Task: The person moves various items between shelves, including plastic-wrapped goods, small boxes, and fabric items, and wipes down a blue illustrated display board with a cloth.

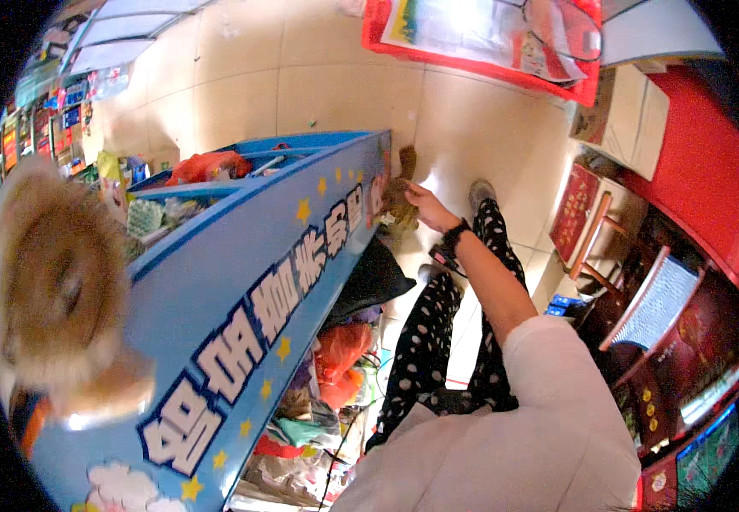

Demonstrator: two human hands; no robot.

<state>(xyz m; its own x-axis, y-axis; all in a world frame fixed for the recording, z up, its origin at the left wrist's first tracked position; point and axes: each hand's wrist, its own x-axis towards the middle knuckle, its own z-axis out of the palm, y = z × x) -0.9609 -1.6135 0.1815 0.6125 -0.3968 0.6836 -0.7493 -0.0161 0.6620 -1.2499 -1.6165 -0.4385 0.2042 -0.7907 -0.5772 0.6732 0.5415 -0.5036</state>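
Note:
My right hand [431, 209] reaches forward past the far end of a blue counter panel [216, 282], a dark band and a watch-like device at its wrist. Its fingers are closed at the edge of a mottled brown thing [397, 203], soft-looking, with a narrow dark piece standing up from it. What kind of thing it is, I cannot make out. My left hand does not show. At the near left, above the panel, is a blurred, tan, furry round thing [62, 273].
Behind the panel, blue compartments hold a red bag [209, 168] and assorted goods. A black bag [373, 273] and orange-red plastic bags [341, 354] lie below it. At right stand a wooden stool [591, 235], a white box [634, 115] and dark red furniture. A red-edged mat [480, 60] lies ahead.

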